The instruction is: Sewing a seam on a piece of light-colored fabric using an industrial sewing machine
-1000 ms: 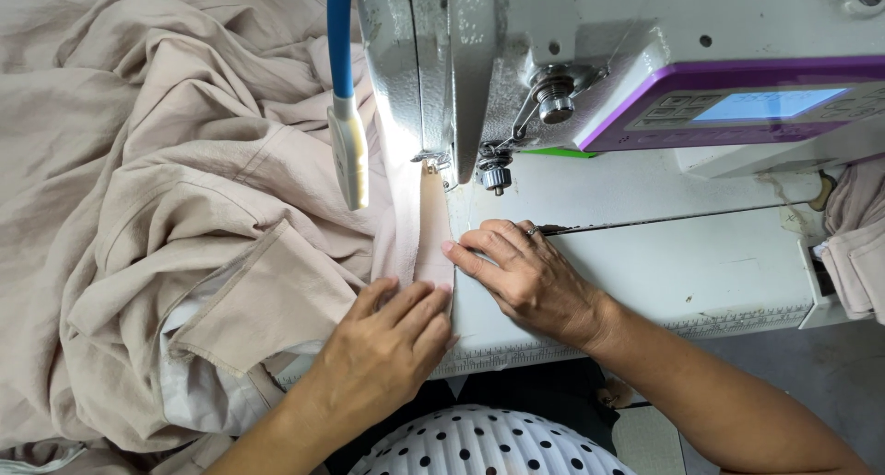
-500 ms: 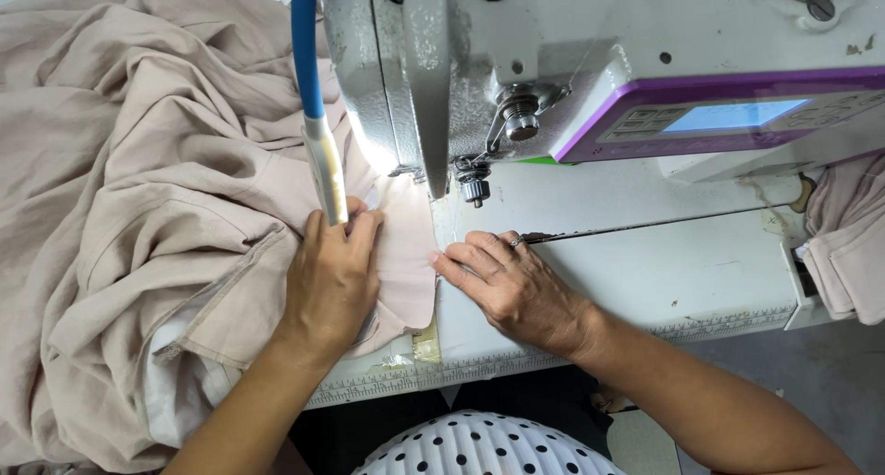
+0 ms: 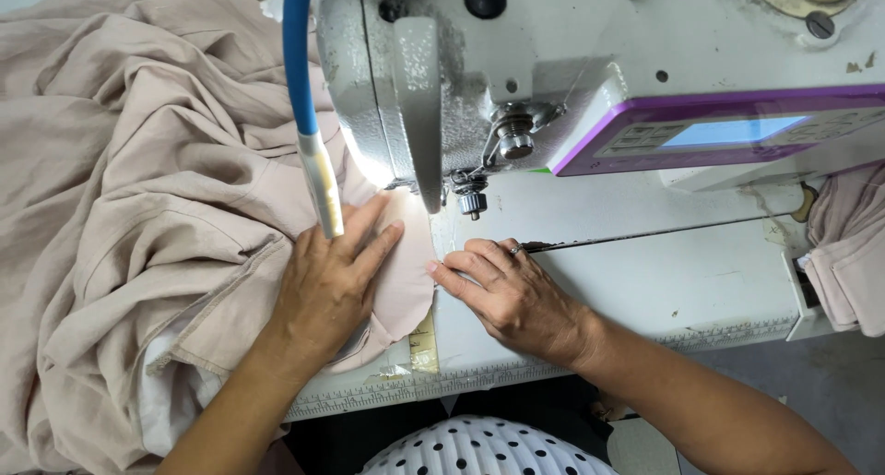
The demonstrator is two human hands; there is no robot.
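Head view shows the left hand (image 3: pixel 327 286) flat on the beige cloth (image 3: pixel 147 207), fingers spread and pointing to 1 o'clock, close under the sewing machine (image 3: pixel 553 78). A second ago this hand lay lower, toward 6 o'clock at the bench (image 3: pixel 645 290) edge; it has slid up along the folded edge, and the camera has drawn nearer the needle area. I judge that the seam edge is being fed forward and pressed down close to the foot.

The right hand (image 3: pixel 512 295) rests at 3 o'clock of the cloth edge, much where it was, fingertips touching the rounded flap of cloth just below the needle; its palm lies on bare bench. Neither grip closes round anything: both hands are open and pressing flat.

Most of the cloth is heaped from 9 to 11 o'clock, spilling off the bench at 7. A blue hose (image 3: pixel 297 60) with a pale tip hangs just above the left fingers. More beige pieces (image 3: pixel 853 254) lie at the far 3 o'clock edge.
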